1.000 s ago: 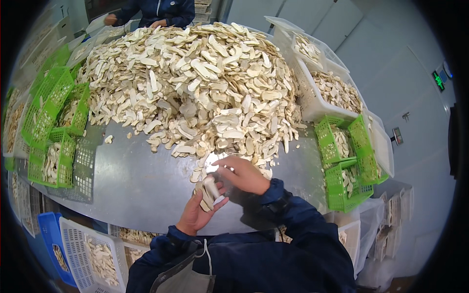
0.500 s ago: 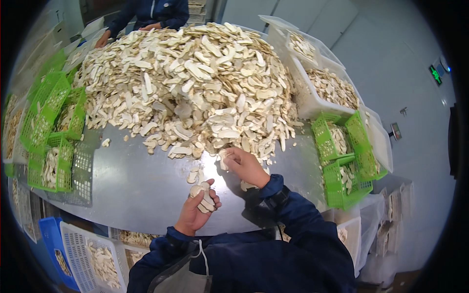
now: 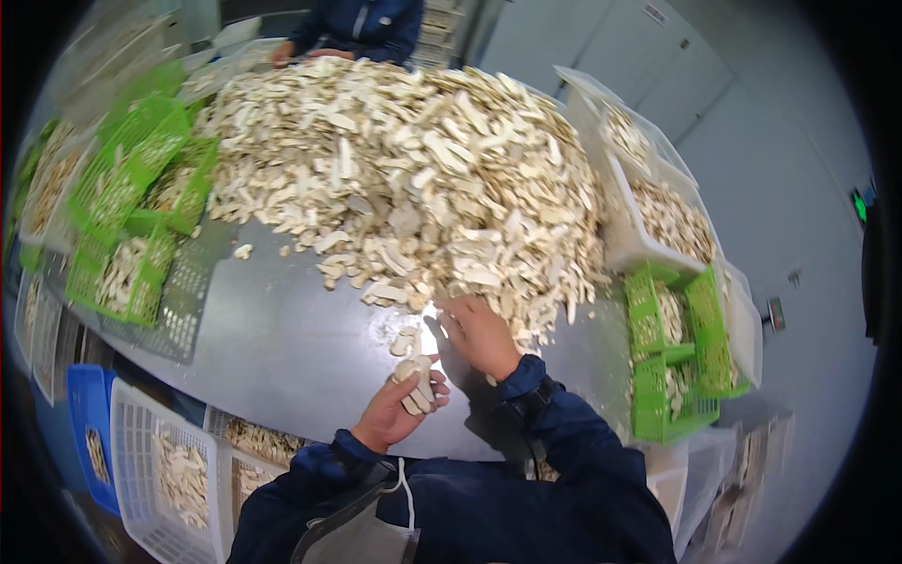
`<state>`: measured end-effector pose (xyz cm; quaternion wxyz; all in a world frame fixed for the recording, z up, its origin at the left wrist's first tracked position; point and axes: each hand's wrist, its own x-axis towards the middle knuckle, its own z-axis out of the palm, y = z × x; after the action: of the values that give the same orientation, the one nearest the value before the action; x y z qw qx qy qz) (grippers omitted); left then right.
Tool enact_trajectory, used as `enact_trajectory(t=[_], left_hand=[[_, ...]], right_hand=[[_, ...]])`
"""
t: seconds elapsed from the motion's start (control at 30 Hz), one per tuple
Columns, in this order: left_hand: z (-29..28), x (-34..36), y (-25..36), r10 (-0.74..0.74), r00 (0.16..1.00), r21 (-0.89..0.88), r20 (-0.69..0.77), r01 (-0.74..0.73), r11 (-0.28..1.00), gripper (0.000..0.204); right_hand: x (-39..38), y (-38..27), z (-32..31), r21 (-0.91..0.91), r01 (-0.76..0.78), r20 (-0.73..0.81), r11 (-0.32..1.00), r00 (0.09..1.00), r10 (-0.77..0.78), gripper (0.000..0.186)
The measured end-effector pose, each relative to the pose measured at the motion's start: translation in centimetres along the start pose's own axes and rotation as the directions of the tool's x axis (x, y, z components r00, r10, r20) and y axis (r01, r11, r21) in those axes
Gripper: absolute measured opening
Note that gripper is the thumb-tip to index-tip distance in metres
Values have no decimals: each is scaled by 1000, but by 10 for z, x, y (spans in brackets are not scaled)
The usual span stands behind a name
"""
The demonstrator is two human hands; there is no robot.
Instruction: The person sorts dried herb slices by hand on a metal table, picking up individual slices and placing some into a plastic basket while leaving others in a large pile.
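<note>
A big heap of dried mushroom slices (image 3: pixel 413 160), pale cream with tan edges, covers the far part of the metal table (image 3: pixel 282 320). My left hand (image 3: pixel 399 404) is closed around a small stack of mushroom slices (image 3: pixel 416 385), thumb on top, above the near table edge. At the front foot of the heap, my right hand (image 3: pixel 479 334) reaches down with its fingers apart, and no slice shows between them. Its fingertips are close to the nearest slices. A few loose slices (image 3: pixel 406 340) lie on the table between my hands.
Green baskets (image 3: pixel 122 273) with slices stand at the left edge, and more green baskets (image 3: pixel 672 376) at the right. A white bin (image 3: pixel 648 235) of slices sits far right. Below the near edge is a white crate (image 3: pixel 160 470). Across the table a person (image 3: pixel 362 28) works.
The view has shifted, so the scene sits farther right and lower. A slice showed at my right fingertips before and no longer does. My left hand keeps its stack.
</note>
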<state>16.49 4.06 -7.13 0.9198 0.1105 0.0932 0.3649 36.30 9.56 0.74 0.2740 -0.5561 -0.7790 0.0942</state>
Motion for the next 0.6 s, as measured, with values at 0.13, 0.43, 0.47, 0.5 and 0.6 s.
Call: enact_trajectory(t=[0.13, 0.43, 0.47, 0.5, 0.6], left_hand=[[-2, -10, 1, 37, 998, 6, 42, -38, 999, 53], [-5, -36, 15, 152, 988, -81, -4, -152, 985, 49], [-5, -36, 14, 163, 986, -116, 16, -161, 980, 48], [-7, -34, 11, 170, 985, -103, 12, -168, 980, 48], [-11, -31, 8, 180, 984, -74, 2, -180, 981, 49]], right_hand=[[32, -24, 33, -55, 19, 87, 998, 996, -14, 25], [48, -14, 56, -343, 302, 24, 890, 950, -313, 21], [48, -16, 55, -325, 331, 41, 886, 941, -336, 21], [45, -19, 50, -298, 330, -2, 895, 938, -347, 18], [40, -20, 39, -273, 365, -49, 890, 919, -392, 14]])
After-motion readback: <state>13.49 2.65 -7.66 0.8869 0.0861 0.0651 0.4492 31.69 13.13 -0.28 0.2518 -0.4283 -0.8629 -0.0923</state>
